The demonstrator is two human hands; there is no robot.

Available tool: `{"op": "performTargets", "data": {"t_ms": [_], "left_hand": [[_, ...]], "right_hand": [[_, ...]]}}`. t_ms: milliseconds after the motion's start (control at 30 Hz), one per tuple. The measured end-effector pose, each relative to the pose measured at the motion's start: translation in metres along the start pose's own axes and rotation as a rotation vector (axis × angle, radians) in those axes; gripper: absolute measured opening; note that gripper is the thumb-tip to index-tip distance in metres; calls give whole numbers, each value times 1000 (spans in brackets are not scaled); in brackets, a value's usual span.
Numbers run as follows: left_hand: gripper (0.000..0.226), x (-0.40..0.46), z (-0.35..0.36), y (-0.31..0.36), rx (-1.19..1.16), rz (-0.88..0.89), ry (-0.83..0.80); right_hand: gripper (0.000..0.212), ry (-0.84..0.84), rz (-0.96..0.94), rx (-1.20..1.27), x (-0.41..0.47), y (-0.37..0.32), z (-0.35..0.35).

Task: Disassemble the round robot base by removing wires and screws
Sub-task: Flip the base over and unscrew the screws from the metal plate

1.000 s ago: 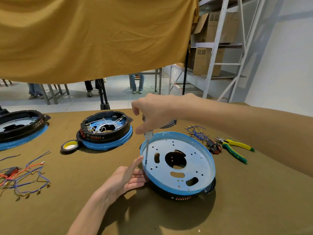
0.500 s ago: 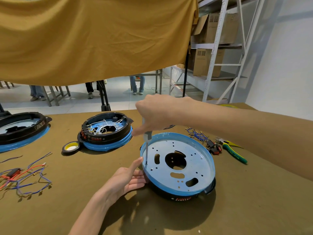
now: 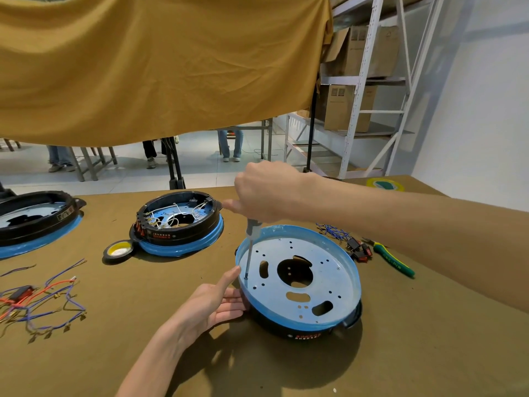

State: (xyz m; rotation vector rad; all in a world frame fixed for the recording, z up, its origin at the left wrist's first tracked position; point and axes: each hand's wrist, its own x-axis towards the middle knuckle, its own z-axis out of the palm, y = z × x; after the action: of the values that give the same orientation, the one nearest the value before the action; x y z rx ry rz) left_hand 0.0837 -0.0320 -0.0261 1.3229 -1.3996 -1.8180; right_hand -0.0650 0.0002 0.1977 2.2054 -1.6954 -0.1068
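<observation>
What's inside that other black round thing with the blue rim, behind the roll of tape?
Inside the second round base lie loose white wires around a central opening. Its near wall hides whatever sits lower.

- My round base point(image 3: 297, 277): silver plate, blue rim, black wall.
- My worktop point(image 3: 415, 353): olive-brown cloth.
- Pliers point(image 3: 393, 260): green and yellow grips.
- Hanging cloth point(image 3: 160, 64): mustard.

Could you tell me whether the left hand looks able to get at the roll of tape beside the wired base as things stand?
Probably yes. The left hand rests open against the base being unscrewed, holding nothing, and the roll of tape lies on bare cloth with nothing between. Letting go would leave that base unsteadied under the screwdriver.
</observation>
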Motion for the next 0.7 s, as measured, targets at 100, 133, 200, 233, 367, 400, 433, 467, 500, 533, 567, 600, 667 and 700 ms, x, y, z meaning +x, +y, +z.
{"op": "performTargets", "data": {"t_ms": [100, 133, 200, 233, 367, 400, 433, 467, 500, 533, 567, 600, 667, 700], "left_hand": [[94, 2, -2, -1, -2, 4, -9], [94, 2, -2, -1, -1, 2, -11], [96, 3, -1, 0, -4, -12, -3], [98, 3, -1, 0, -5, -19, 1], [98, 3, -1, -1, -2, -8, -4], [98, 3, -1, -2, -5, -8, -2], [98, 4, -2, -2, -4, -8, 1], [98, 4, -2, -2, -1, -9, 2], [98, 4, -2, -2, 2, -11, 3], [98, 4, -2, -2, 3, -12, 4], [98, 5, -2, -2, 6, -12, 2], [98, 5, -2, -2, 10, -10, 0], [98, 6, -2, -2, 10, -7, 0], [99, 5, -3, -2, 7, -7, -1]], "right_hand": [[27, -42, -78, 115, 2, 3, -5], [19, -62, -104, 217, 2, 3, -8], [32, -125, -140, 413, 2, -1, -13], [37, -149, -148, 468, 2, -2, -12], [44, -7, -96, 172, 4, -9, -5], [55, 23, -50, 119, 5, -8, -5], [61, 10, -24, 124, 7, -6, -5], [59, -31, -24, 149, 8, -4, -6], [53, -79, -45, 176, 10, -2, -6], [45, -115, -66, 195, 12, 1, -6], [36, -148, -84, 219, 13, 4, -7], [27, -177, -101, 252, 13, 6, -9], [27, -237, -144, 331, 11, 9, -15], [34, -257, -162, 349, 9, 9, -16]]}}
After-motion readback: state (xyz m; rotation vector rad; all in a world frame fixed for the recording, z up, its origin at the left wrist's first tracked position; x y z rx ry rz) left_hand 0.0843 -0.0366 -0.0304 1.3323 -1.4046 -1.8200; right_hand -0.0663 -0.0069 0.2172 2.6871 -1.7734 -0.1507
